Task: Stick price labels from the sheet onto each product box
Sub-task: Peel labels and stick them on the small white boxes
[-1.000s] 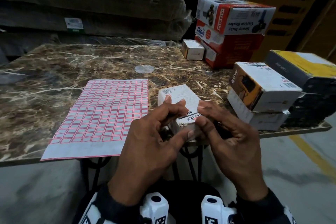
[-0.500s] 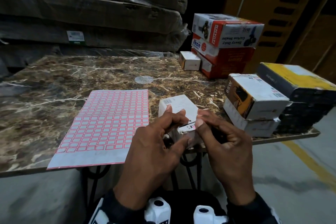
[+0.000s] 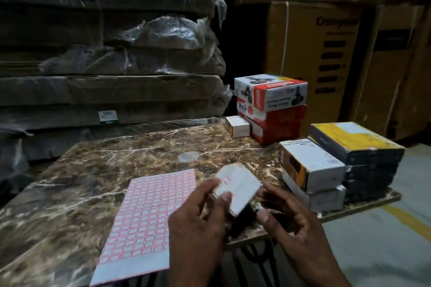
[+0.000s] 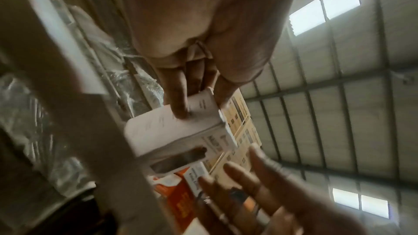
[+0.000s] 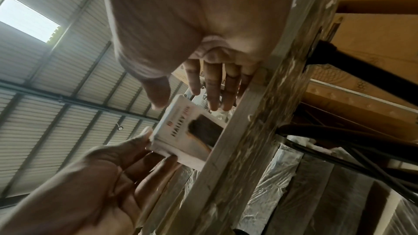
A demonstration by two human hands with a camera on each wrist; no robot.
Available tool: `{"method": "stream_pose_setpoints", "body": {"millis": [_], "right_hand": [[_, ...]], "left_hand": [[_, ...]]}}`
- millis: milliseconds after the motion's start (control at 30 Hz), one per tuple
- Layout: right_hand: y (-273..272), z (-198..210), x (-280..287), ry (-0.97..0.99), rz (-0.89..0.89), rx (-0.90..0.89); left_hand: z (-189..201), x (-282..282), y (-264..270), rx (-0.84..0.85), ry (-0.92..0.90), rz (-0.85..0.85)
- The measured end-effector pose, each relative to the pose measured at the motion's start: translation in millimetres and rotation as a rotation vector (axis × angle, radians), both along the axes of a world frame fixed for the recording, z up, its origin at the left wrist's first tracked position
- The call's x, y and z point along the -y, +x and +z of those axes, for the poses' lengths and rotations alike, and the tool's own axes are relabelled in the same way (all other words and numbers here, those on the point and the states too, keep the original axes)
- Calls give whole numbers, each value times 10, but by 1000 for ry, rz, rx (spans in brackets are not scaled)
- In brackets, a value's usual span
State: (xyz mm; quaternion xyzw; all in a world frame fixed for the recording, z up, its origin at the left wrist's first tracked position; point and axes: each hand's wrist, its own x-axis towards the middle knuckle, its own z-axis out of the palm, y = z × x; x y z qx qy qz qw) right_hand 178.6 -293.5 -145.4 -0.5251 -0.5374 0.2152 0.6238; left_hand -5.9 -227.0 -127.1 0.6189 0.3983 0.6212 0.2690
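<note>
The pink-gridded label sheet (image 3: pixel 149 212) lies flat on the marble table (image 3: pixel 105 170), left of my hands. My left hand (image 3: pixel 217 193) grips a small white product box (image 3: pixel 238 184) by its near left end and holds it tilted above the table's front edge. A small red-edged mark shows on its top face. In the left wrist view, fingers lie on the box (image 4: pixel 176 131). My right hand (image 3: pixel 268 202) is beside the box's right side with its fingers straight and spread. In the right wrist view, its thumb is close to the box's (image 5: pixel 187 131) corner.
Red-and-white boxes (image 3: pixel 270 109) are stacked at the back right, with a small white box (image 3: pixel 236 127) beside them. White-and-orange boxes (image 3: pixel 310 165) and a yellow-topped dark stack (image 3: pixel 354 142) fill the right edge. Plastic-wrapped stacks (image 3: pixel 105 53) and brown cartons (image 3: pixel 314 53) stand behind.
The box has been lifted off the table edge and tilted in my left hand. My right fingers have come off its near end and spread. The head view has tipped upward.
</note>
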Motion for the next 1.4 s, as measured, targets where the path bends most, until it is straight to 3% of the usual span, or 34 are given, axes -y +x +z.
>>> {"method": "stream_pose_setpoints", "body": {"millis": [133, 200, 400, 800, 933, 1033, 1133, 1200, 1300, 1400], "right_hand": [[-21, 76, 11, 60, 93, 221], [16, 89, -60, 70, 109, 339], [113, 106, -3, 95, 107, 244], [14, 86, 146, 165, -119, 244], [-23, 115, 181, 126, -225, 299], [-77, 127, 174, -6, -233, 83], [-228, 165, 173, -177, -80, -296], [-291, 239, 227, -233, -8, -428], [-280, 325, 262, -347, 34, -410], [-298, 268, 245, -453, 56, -349]], "left_hand": [[302, 137, -52, 294, -186, -152], [365, 160, -106, 240, -188, -158], [461, 125, -186, 349, -327, -223], [216, 283, -147, 28, -176, -156], [100, 414, -143, 34, -141, -293], [46, 491, -122, -5, -134, -356], [21, 542, -103, -122, -60, -242], [16, 553, -77, -210, -7, -170], [27, 517, -14, -274, 67, -146], [81, 438, 41, -218, 50, -159]]}}
